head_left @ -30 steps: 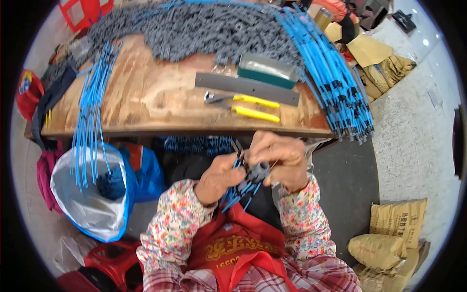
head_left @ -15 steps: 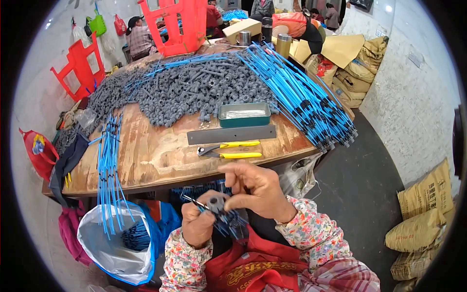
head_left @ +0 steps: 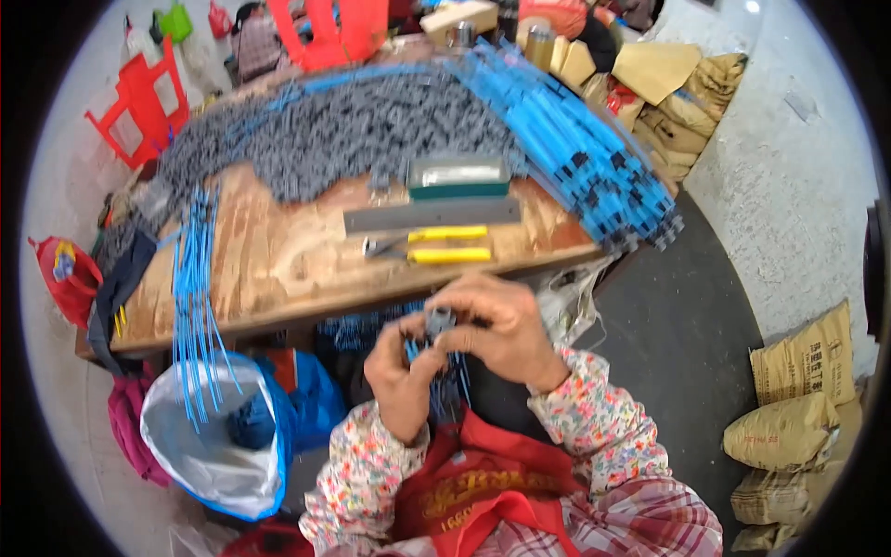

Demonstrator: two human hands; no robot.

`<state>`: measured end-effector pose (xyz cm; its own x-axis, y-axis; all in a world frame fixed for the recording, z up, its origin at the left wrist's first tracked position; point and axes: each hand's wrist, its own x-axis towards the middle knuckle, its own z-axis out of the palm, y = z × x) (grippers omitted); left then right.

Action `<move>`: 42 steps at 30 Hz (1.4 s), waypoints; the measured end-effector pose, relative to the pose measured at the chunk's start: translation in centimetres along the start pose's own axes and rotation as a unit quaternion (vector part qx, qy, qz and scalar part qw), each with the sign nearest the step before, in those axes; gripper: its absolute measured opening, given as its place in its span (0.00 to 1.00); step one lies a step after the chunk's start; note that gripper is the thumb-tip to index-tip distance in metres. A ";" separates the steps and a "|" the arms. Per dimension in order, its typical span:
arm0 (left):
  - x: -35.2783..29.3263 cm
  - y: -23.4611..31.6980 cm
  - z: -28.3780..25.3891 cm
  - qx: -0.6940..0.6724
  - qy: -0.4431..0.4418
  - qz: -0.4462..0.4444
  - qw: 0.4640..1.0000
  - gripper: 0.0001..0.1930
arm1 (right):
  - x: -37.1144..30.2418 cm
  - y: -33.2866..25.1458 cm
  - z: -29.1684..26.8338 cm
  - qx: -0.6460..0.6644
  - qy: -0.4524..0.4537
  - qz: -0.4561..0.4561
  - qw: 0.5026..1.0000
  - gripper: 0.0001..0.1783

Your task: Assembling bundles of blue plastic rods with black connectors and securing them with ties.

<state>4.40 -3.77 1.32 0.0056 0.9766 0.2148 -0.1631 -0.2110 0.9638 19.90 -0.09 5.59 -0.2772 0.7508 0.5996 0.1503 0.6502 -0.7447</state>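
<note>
Item: right hand [head_left: 497, 330]; I am seeing its thumb and fingers pinching the grey fitting [head_left: 440, 321] in front of the table's near edge.
Item: left hand [head_left: 401, 371]; its thumb and forefinger are gripping blue strips [head_left: 411, 350] just beside that fitting. Blur is hiding whether the two pieces are joined.
Item: cutters [head_left: 450, 254], yellow handles; lying unheld near the table's near edge.
Item: metal bar [head_left: 432, 216], lying beyond them; behind it, a green box [head_left: 458, 193] is standing.
Item: blue rods [head_left: 195, 297], hanging over the near edge toward the left corner, above a lined bag [head_left: 283, 436].
Item: blue bundle [head_left: 566, 130], dark joints showing, jutting past the right near corner.
Item: grey heap [head_left: 343, 130], covering the table [head_left: 288, 241] toward its far edge.
Progress: I am judging the piece in hand unfinished, the blue bundle perhaps done, and the grey heap waiting unused.
</note>
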 end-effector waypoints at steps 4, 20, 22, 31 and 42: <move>0.9 -3.0 1.1 -0.085 0.052 0.140 0.985 0.10 | -0.1 1.5 -0.3 0.049 0.022 0.036 0.998 0.18; 2.2 -3.3 -0.9 0.121 -0.093 0.207 0.966 0.13 | -0.8 2.6 -0.6 0.132 0.000 0.079 0.988 0.18; 2.5 -3.6 -1.4 0.107 -0.114 0.199 0.967 0.14 | -0.3 3.0 -0.9 0.137 -0.020 0.059 0.989 0.18; 2.0 -4.1 -1.6 -0.046 -0.148 0.115 0.981 0.15 | 0.0 4.0 -0.9 0.163 -0.066 0.069 0.982 0.19; 2.5 -3.6 -2.9 -0.034 -0.148 0.076 0.985 0.09 | 0.5 2.6 -0.1 0.121 -0.061 0.100 0.986 0.18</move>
<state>2.16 -0.47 -2.05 0.2622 0.8769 0.4030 -0.2509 -0.3413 0.9059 20.28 1.96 3.96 -0.3786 0.8321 0.4052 -0.0136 0.4327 -0.9014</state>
